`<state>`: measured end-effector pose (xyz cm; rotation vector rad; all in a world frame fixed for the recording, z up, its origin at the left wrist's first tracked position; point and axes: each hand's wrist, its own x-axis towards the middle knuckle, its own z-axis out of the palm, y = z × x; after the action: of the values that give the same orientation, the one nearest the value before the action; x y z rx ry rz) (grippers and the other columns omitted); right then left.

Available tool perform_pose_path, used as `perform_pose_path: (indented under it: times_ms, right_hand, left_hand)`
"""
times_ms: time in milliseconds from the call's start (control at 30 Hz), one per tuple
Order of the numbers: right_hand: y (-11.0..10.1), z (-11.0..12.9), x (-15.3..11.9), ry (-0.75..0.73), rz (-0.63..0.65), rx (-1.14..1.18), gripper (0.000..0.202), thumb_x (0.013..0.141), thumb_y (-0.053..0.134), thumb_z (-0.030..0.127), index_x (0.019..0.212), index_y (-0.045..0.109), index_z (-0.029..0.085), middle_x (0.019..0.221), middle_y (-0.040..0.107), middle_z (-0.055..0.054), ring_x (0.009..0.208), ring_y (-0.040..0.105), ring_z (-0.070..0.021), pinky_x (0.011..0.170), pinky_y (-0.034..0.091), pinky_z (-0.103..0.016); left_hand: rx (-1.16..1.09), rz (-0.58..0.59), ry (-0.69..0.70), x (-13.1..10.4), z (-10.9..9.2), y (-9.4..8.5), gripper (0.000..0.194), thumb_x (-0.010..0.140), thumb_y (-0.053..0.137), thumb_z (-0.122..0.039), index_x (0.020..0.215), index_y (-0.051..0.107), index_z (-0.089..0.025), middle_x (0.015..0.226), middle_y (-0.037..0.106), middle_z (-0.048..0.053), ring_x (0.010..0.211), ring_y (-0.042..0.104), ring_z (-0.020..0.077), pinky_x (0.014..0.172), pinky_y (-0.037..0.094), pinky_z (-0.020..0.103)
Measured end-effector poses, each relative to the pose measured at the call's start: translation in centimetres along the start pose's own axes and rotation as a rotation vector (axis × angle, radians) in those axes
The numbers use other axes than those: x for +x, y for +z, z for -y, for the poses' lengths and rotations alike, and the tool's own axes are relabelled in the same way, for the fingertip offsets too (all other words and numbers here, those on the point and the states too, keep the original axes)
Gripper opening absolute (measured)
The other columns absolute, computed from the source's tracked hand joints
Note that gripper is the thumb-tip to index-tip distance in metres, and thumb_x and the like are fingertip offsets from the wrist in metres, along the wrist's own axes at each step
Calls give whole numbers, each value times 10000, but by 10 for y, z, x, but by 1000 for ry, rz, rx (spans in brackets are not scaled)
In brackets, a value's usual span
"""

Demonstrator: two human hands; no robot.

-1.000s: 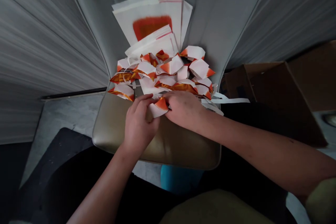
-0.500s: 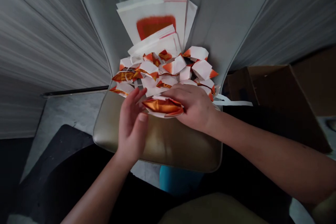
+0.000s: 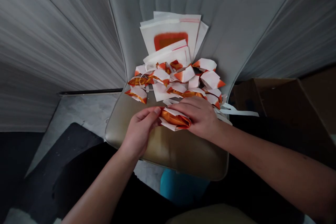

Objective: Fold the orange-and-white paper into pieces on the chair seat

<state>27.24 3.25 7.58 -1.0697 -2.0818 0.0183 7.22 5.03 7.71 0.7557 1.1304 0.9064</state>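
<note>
Between my hands, above the front of the chair seat, is a folded paper ingot (image 3: pixel 175 119), white outside with shiny orange-gold inside. My left hand (image 3: pixel 141 126) pinches its left tip between thumb and fingers. The fingers of my right hand (image 3: pixel 201 115) are wrapped around its right end, partly hidden behind the paper. Just beyond my hands lies a pile of similar folded paper pieces (image 3: pixel 185 74), white with orange tips. Behind the pile, a stack of flat white sheets (image 3: pixel 147 36) leans on the backrest, the front one bearing an orange-gold rectangle.
The grey padded chair (image 3: pixel 126 129) carries all the papers. White paper strips (image 3: pixel 240 112) stick out past its right side. An open cardboard box (image 3: pixel 278 87) stands at the right. Pleated grey cloth (image 3: pixel 65 42) hangs at the left. A blue object (image 3: pixel 181 185) shows below the seat.
My left hand has gone from open fingers beside the paper ingot to pinching its left tip. The ingot now tilts down to the right. The camera view has shifted.
</note>
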Motion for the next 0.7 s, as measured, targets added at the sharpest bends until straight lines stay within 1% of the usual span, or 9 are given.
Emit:
perform_pose_path:
  times_ms: [100,200,300,333,400,500,567,633,700]
  right_hand:
    - [4,-1,0,97,90,2,247,956,627,292,1176,714,218,1016,792,-37,912,730,-194,789,522,-316]
    - [11,1,2,284,198,-16,331,940,622,250,1264,680,213,1135,785,-67,989,729,-230,837,526,-354]
    - [20,9,3,393,327,0,280,986,556,255,1217,698,184,1106,784,-97,957,731,-237,801,517,-357]
    - [23,13,3,391,375,10,243,994,551,263,1143,721,175,1048,790,-97,913,731,-231,777,508,-350]
    - [28,23,1,360,431,29,219,1005,555,286,1091,729,183,1017,791,-78,891,728,-213,776,492,-338]
    - [33,36,0,253,487,55,233,1015,545,312,984,738,185,898,777,-54,834,716,-189,740,469,-318]
    - [35,41,1,182,513,56,265,1020,526,323,952,738,178,908,778,-60,814,713,-186,734,473,-324]
    - [37,44,2,143,501,54,282,1013,523,332,929,739,172,898,781,-62,785,719,-193,712,483,-332]
    - [41,45,1,101,464,62,295,1007,514,330,933,744,162,899,787,-72,778,733,-210,683,498,-342]
  left_hand:
    - [-41,-40,4,4,0,-4,407,558,966,-460,804,810,-175,702,720,15,599,591,92,605,502,200]
    - [-79,-118,94,12,-1,-10,419,558,966,-452,821,808,-167,767,745,28,607,593,91,614,500,210]
    - [-121,-145,134,24,-2,-17,433,576,953,-471,844,800,-167,786,741,30,661,621,108,628,495,211]
    - [-124,-151,133,28,-2,-19,450,567,954,-478,854,797,-169,792,736,24,675,621,107,625,485,203]
    - [-83,-188,144,35,-2,-24,504,546,950,-515,881,789,-175,782,712,7,668,594,96,602,452,188]
    - [167,-266,230,41,-1,-32,567,593,855,-666,860,762,-174,784,689,10,657,566,104,603,444,210]
    - [274,-278,267,42,-2,-35,588,594,832,-686,869,762,-171,816,709,30,676,577,125,639,466,240]
    - [391,-282,311,42,-4,-33,578,614,811,-685,889,769,-178,844,730,44,701,596,151,664,478,266]
    - [530,-268,353,41,-9,-22,501,665,798,-629,905,781,-190,888,753,57,763,628,183,705,491,285]
